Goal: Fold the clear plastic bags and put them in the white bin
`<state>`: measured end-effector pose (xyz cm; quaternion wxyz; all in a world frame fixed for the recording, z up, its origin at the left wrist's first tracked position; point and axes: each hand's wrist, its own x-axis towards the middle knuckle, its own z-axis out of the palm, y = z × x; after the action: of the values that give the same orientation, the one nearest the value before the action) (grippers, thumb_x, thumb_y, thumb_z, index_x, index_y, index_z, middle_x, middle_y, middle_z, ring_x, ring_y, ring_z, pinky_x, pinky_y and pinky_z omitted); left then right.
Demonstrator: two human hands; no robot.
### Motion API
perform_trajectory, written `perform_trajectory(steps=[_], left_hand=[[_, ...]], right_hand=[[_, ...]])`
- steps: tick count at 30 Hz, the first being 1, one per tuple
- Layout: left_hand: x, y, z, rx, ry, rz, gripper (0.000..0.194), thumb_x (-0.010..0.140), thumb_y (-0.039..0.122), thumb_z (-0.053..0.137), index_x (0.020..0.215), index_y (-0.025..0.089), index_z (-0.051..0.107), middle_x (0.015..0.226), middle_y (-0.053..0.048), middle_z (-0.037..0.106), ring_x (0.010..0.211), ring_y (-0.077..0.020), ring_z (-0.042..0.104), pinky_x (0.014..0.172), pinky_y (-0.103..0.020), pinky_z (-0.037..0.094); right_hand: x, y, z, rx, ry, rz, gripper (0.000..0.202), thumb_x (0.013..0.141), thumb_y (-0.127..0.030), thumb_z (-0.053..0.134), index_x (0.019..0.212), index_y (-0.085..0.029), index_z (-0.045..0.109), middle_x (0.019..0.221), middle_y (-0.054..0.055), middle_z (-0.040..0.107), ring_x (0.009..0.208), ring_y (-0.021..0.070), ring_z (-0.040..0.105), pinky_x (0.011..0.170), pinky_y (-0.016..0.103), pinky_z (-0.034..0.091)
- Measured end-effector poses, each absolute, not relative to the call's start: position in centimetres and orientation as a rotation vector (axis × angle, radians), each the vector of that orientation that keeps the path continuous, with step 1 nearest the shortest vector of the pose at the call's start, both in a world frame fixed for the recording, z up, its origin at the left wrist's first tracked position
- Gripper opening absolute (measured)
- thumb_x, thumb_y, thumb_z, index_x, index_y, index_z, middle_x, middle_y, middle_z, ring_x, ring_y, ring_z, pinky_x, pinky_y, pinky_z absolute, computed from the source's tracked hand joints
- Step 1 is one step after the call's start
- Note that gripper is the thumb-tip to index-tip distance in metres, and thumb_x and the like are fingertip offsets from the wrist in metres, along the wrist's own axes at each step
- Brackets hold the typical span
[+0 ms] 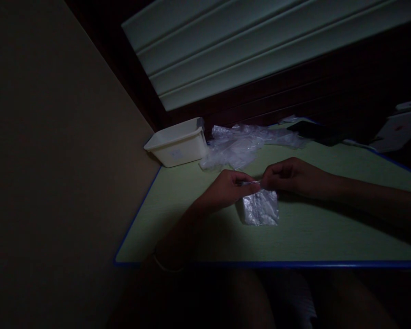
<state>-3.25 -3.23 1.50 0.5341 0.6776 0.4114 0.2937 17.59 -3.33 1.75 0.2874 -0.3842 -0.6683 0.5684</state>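
Note:
A small clear plastic bag [260, 209] hangs from my fingers over the pale green table, crinkled and shiny. My left hand [229, 188] pinches its upper edge between thumb and fingers. Right beside it, my right hand [287, 176] is closed in a pinch at the same top edge, the fingertips of both hands nearly touching. Whether anything lies inside the bag is too dim to tell.
A white plastic bin [181, 148] stands at the table's back left. Next to it lies a heap of clear plastic bags [234, 148]. A dark flat object [317, 132] is at the back right. The table [198, 237] has a blue edge; a wall rises on the left.

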Motion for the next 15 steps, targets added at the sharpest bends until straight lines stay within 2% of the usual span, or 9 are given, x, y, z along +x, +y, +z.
perform_trajectory(steps=[6,15], left_hand=[[-3.4,-3.12,1.43,1.652,1.036,0.67,0.032,0.071,0.037,0.076,0.088,0.011,0.072,0.07,-0.004,0.066,0.058,-0.0088,0.054,0.057,-0.023,0.04],[-3.07,-3.66,2.25,1.511,0.968,0.723,0.032,0.069,0.04,0.078,0.08,0.01,0.072,0.066,-0.001,0.064,0.056,-0.0067,0.051,0.057,-0.022,0.038]], right_hand=[[17.57,-3.36,1.58,-1.032,-1.732,1.574,0.029,0.07,-0.043,0.076,0.071,-0.016,0.064,0.056,-0.002,0.056,0.045,0.0065,0.043,0.042,0.021,0.031],[17.52,-3.27,1.47,-1.016,-1.735,1.455,0.031,0.072,-0.046,0.074,0.073,-0.016,0.065,0.056,-0.002,0.055,0.045,0.0063,0.041,0.042,0.021,0.03]])
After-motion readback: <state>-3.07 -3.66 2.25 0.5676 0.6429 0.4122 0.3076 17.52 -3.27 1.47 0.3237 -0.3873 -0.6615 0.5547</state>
